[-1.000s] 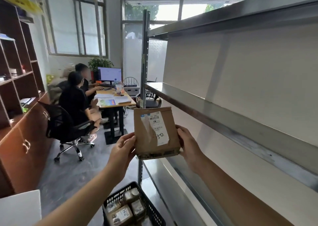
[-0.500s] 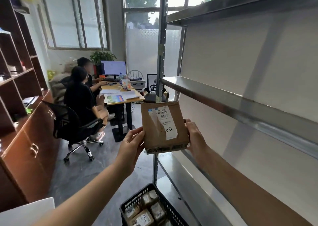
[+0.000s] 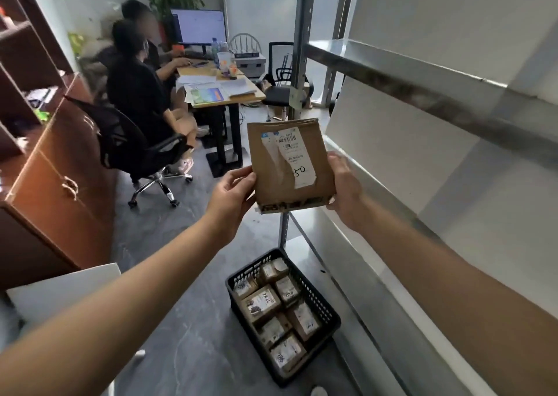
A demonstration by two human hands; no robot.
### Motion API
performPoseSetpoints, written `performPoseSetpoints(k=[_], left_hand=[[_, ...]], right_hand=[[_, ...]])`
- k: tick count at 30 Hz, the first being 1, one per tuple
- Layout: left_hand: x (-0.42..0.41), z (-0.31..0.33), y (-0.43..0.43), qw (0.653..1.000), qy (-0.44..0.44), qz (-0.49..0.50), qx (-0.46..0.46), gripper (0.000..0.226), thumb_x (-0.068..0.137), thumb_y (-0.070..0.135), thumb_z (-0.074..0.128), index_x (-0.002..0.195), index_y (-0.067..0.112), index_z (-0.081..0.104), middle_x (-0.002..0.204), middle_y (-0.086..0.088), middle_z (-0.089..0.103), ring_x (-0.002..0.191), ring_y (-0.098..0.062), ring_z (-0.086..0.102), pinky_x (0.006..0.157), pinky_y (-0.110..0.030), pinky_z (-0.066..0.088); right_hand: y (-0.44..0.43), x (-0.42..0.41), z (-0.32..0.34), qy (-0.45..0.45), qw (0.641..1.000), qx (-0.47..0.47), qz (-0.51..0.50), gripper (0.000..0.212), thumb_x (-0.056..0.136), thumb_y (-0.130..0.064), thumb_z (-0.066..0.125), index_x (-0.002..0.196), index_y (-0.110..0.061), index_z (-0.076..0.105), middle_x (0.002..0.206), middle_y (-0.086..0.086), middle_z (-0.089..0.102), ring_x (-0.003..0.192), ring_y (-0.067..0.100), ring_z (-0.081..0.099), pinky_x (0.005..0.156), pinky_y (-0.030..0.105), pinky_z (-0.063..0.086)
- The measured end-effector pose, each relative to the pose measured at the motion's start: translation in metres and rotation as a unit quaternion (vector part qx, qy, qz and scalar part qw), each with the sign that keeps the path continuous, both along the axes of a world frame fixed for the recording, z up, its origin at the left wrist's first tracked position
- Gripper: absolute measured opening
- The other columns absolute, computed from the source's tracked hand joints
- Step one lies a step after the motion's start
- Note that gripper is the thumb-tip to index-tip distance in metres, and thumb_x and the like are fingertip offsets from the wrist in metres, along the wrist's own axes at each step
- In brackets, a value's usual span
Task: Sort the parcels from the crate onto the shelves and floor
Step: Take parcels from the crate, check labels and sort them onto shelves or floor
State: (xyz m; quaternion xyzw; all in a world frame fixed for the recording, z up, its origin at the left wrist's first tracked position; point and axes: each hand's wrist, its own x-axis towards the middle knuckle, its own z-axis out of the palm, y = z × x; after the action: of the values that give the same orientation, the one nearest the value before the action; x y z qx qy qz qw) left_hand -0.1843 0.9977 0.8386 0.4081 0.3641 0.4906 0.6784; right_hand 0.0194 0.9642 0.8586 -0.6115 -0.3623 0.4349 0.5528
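I hold a flat brown parcel [image 3: 271,181] upright in front of me, its white label with handwriting facing me. My left hand [image 3: 234,195] pinches its lower left edge and my right hand [image 3: 344,184] grips its right edge. Below on the grey floor stands a black plastic crate [image 3: 327,305] with several small brown labelled parcels [image 3: 261,302] inside. The metal shelving unit [image 3: 422,99] rises on my right, its shelves bare.
A grey shelf upright [image 3: 299,63] stands just behind the parcel. Two people sit at a desk [image 3: 220,93] with a monitor at the back. A brown wooden cabinet [image 3: 60,184] lines the left wall. A white box corner [image 3: 60,293] lies at lower left.
My view has tilted downward, so the crate now shows in full. The parcel stays held in both hands at roughly the same height beside the shelf.
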Motion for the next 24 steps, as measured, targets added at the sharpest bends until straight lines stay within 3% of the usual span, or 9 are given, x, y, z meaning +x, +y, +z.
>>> performPoseSetpoints(k=[3, 8, 13, 16, 20, 22, 24], left_hand=[[0.008, -0.014, 0.014, 0.999, 0.019, 0.029, -0.011, 0.022, 0.099, 0.010, 0.054, 0.120, 0.009, 0.054, 0.111, -0.005, 0.066, 0.100, -0.016, 0.066, 0.082, -0.025, 0.057], [0.031, -0.049, 0.043, 0.995, 0.064, 0.059, -0.052, 0.012, 0.099, 0.007, 0.053, 0.109, 0.013, 0.055, 0.103, -0.002, 0.066, 0.090, -0.012, 0.066, 0.077, -0.024, 0.057], [0.063, -0.088, 0.071, 0.988, 0.103, 0.071, -0.095, 0.013, 0.097, 0.004, 0.055, 0.109, 0.010, 0.056, 0.105, -0.006, 0.067, 0.097, -0.018, 0.065, 0.091, -0.035, 0.056], [0.086, -0.115, 0.086, 0.981, 0.122, 0.084, -0.122, 0.013, 0.097, 0.002, 0.054, 0.106, 0.010, 0.056, 0.106, -0.005, 0.068, 0.099, -0.018, 0.065, 0.089, -0.033, 0.056], [0.111, -0.154, 0.091, 0.972, 0.135, 0.097, -0.166, 0.014, 0.097, 0.000, 0.052, 0.106, 0.011, 0.054, 0.105, -0.003, 0.069, 0.094, -0.013, 0.067, 0.077, -0.024, 0.057], [0.118, -0.181, 0.092, 0.967, 0.140, 0.096, -0.190, 0.017, 0.097, -0.003, 0.052, 0.110, 0.008, 0.051, 0.107, -0.005, 0.068, 0.095, -0.014, 0.067, 0.078, -0.024, 0.058], [0.121, -0.213, 0.092, 0.962, 0.135, 0.097, -0.217, 0.021, 0.095, -0.005, 0.052, 0.113, 0.006, 0.050, 0.107, -0.006, 0.068, 0.094, -0.014, 0.067, 0.078, -0.023, 0.059]], right_hand=[[0.026, 0.007, -0.017, 0.023, 0.999, -0.030, 0.023, 0.031, 0.103, -0.042, 0.031, 0.127, -0.029, 0.044, 0.109, 0.000, 0.066, 0.094, 0.021, 0.063, 0.078, 0.039, 0.044], [0.060, 0.030, -0.051, 0.031, 0.996, -0.064, 0.045, 0.026, 0.107, -0.037, 0.031, 0.129, -0.027, 0.040, 0.099, -0.006, 0.064, 0.082, 0.011, 0.064, 0.051, 0.027, 0.047], [0.085, 0.062, -0.099, 0.049, 0.993, -0.101, 0.046, 0.027, 0.106, -0.032, 0.034, 0.132, -0.028, 0.042, 0.098, -0.005, 0.066, 0.084, 0.012, 0.065, 0.062, 0.034, 0.056], [0.102, 0.082, -0.130, 0.065, 0.989, -0.123, 0.045, 0.025, 0.107, -0.033, 0.032, 0.129, -0.030, 0.042, 0.096, -0.004, 0.066, 0.084, 0.015, 0.065, 0.069, 0.038, 0.056], [0.113, 0.100, -0.180, 0.051, 0.987, -0.136, 0.073, 0.028, 0.107, -0.031, 0.030, 0.132, -0.031, 0.041, 0.112, 0.002, 0.065, 0.087, 0.012, 0.065, 0.051, 0.020, 0.052], [0.118, 0.106, -0.213, 0.034, 0.989, -0.127, 0.074, 0.029, 0.105, -0.033, 0.035, 0.133, -0.035, 0.043, 0.121, 0.002, 0.061, 0.091, 0.009, 0.066, 0.059, 0.018, 0.054], [0.121, 0.111, -0.254, -0.013, 0.989, -0.129, 0.073, 0.034, 0.101, -0.041, 0.041, 0.135, -0.045, 0.044, 0.131, 0.002, 0.053, 0.106, 0.011, 0.062, 0.082, 0.029, 0.056]])
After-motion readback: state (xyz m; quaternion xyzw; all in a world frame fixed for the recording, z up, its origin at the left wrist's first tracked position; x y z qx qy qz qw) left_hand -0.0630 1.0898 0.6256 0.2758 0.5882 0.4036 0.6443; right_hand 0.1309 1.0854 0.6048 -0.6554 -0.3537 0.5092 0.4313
